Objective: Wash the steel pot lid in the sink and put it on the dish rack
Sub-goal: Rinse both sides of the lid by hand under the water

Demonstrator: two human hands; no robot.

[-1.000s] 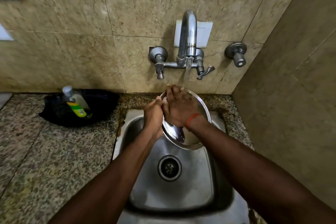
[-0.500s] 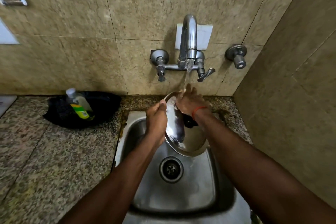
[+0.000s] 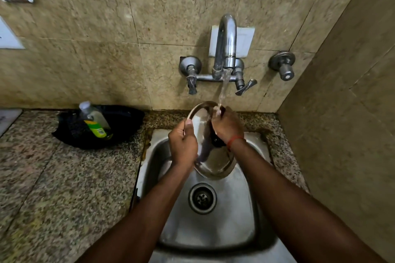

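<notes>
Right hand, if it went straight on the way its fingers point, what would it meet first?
Probably the tiled wall just under the tap. The right hand points away and slightly upward there, but depth is unclear.

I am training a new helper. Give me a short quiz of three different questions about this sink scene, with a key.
1. True or false: water runs from the faucet.
2. Where is the steel pot lid? A: held over the sink; B: on a stove; C: on a dish rack.
3. Fill in: the left hand grips the lid by its ____.
Key: 1 true; 2 A; 3 rim.
</notes>
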